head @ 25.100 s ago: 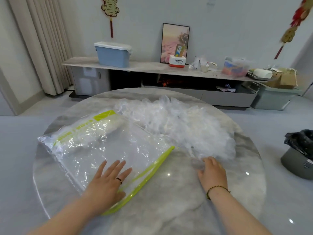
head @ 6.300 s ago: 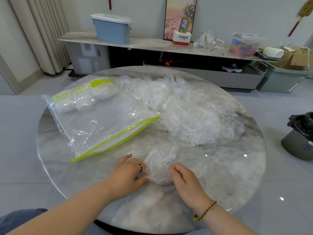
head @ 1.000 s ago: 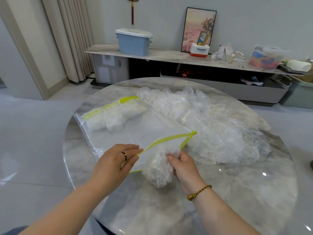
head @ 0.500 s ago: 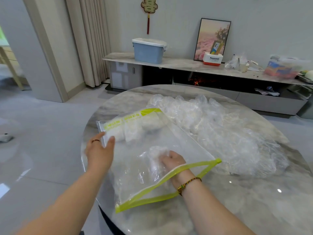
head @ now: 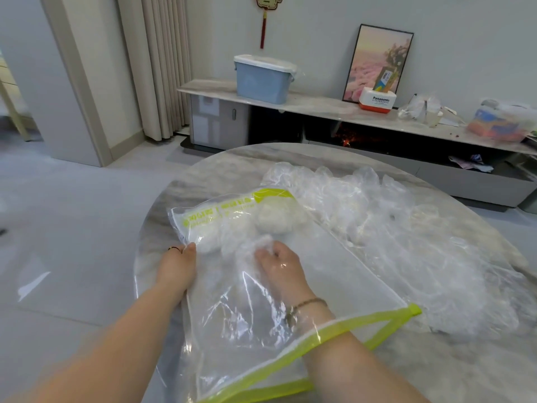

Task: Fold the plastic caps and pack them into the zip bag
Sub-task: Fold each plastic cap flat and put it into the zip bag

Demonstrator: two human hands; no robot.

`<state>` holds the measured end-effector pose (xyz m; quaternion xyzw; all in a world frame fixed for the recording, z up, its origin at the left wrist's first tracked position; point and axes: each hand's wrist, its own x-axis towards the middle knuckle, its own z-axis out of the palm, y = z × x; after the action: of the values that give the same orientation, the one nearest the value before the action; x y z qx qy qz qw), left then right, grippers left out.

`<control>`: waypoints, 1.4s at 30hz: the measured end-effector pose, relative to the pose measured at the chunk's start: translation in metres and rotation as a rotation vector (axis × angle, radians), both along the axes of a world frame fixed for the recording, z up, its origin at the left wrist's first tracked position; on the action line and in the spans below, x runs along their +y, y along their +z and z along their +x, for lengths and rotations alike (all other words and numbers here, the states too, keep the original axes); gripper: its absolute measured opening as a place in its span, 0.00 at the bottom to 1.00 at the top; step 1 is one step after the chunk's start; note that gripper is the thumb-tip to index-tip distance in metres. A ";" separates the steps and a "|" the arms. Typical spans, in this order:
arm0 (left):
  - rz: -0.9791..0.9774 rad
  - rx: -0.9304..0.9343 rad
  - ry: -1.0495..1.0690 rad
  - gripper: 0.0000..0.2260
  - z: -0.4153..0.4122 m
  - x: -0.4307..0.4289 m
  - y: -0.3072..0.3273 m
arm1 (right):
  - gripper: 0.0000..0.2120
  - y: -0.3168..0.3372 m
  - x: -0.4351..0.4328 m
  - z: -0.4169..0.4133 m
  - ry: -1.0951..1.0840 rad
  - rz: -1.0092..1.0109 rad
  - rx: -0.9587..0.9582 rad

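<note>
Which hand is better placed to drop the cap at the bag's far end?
Right. The right hand is inside the zip bag on the cap; the left hand holds its outer edge.

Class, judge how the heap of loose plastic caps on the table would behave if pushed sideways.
The loose caps look thin and crinkled, so probably floppy and light. On the glossy table they would likely slide and bunch.

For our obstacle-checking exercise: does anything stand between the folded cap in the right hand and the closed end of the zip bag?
Nothing visible does. The right hand, inside the zip bag, holds the folded cap beside the packed caps at the closed end; the left hand holds the bag's edge.
</note>
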<state>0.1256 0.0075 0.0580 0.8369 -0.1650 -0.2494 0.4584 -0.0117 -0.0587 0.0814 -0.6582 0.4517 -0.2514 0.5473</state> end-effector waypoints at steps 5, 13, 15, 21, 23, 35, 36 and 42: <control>-0.010 -0.045 -0.062 0.19 0.005 -0.001 -0.007 | 0.20 -0.009 -0.018 0.057 -0.120 -0.056 -0.079; -0.099 -0.006 -0.134 0.17 0.015 0.001 -0.016 | 0.14 -0.015 -0.054 0.112 -0.091 -0.285 0.064; -0.117 0.018 -0.132 0.18 0.017 0.000 -0.018 | 0.07 -0.016 -0.060 0.118 -0.072 -0.354 0.150; -0.153 0.091 -0.090 0.12 0.021 -0.002 -0.025 | 0.18 -0.022 -0.066 0.116 -0.068 -0.611 0.370; -0.150 0.098 -0.062 0.13 0.021 -0.002 -0.026 | 0.13 -0.022 -0.061 0.111 0.032 -0.711 0.356; -0.164 0.106 -0.019 0.12 0.018 -0.004 -0.024 | 0.09 -0.057 -0.024 0.053 0.201 -1.229 0.299; -0.161 0.101 -0.016 0.13 0.019 -0.005 -0.025 | 0.10 -0.057 -0.023 0.052 0.236 -1.184 0.374; -0.200 0.095 0.048 0.16 0.016 -0.004 -0.025 | 0.14 -0.045 -0.046 0.064 0.487 -1.030 0.708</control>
<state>0.1418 0.0032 0.0333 0.7780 -0.1469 -0.2602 0.5527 0.0522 -0.1047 0.0365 -0.9612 0.2648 -0.0731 0.0231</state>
